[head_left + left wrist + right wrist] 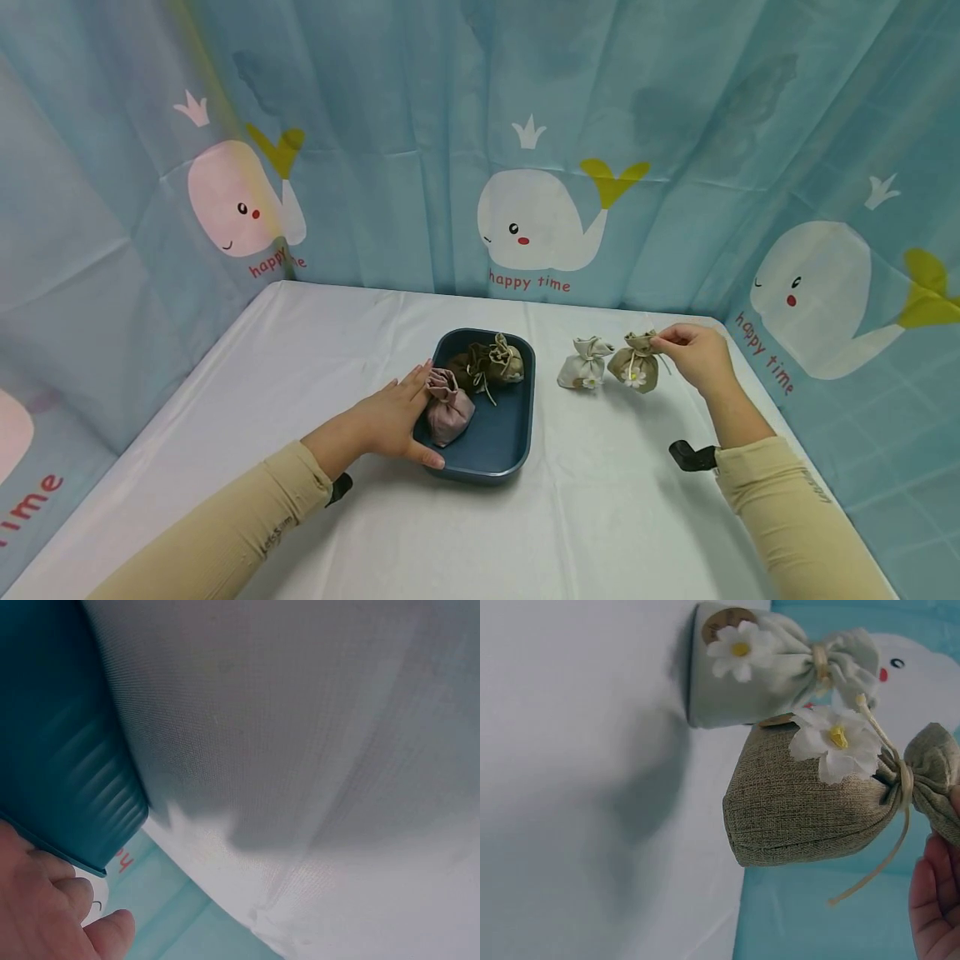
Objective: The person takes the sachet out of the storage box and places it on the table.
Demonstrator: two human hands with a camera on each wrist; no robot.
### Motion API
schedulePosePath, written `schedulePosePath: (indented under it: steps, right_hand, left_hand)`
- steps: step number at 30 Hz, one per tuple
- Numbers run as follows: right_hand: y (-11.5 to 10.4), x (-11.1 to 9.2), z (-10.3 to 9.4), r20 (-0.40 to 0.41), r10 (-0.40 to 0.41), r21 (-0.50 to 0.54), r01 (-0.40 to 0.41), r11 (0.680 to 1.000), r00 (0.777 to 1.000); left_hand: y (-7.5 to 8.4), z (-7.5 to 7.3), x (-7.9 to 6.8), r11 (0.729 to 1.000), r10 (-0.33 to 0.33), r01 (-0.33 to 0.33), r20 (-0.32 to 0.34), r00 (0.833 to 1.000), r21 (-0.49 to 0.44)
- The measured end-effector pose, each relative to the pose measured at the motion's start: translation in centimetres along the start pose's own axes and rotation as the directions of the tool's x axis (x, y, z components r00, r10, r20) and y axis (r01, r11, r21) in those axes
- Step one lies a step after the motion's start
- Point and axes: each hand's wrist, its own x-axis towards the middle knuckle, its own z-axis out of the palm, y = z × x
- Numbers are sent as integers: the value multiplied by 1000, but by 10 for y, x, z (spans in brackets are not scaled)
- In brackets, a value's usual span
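My right hand [697, 354] pinches the gathered top of a brown drawstring pouch [633, 367]. In the right wrist view this pouch [810, 802] carries a white flower, and its base hangs above the cloth. Just left of it stands a pale drawstring pouch [581, 369], also with a flower. My left hand [386, 417] rests along the left side of a dark blue tray [495, 475], fingers extended and thumb at the front corner. Inside the tray lie a pink pouch [452, 417], a dark brown pouch [467, 367] and a tan pouch [507, 364].
A white cloth [600, 517] covers the table. Behind it and at both sides hang blue curtains [390, 217] printed with whales. Inside the tray, its bare floor [502, 429] shows at the right and front.
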Motion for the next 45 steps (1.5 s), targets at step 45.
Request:
schedulePosePath:
  steps: [45]
  right_hand:
    - [19,-1,22,224,114,3,-118,993,968]
  left_hand:
    - [-2,2,1,1000,-14,14,11,1000,1]
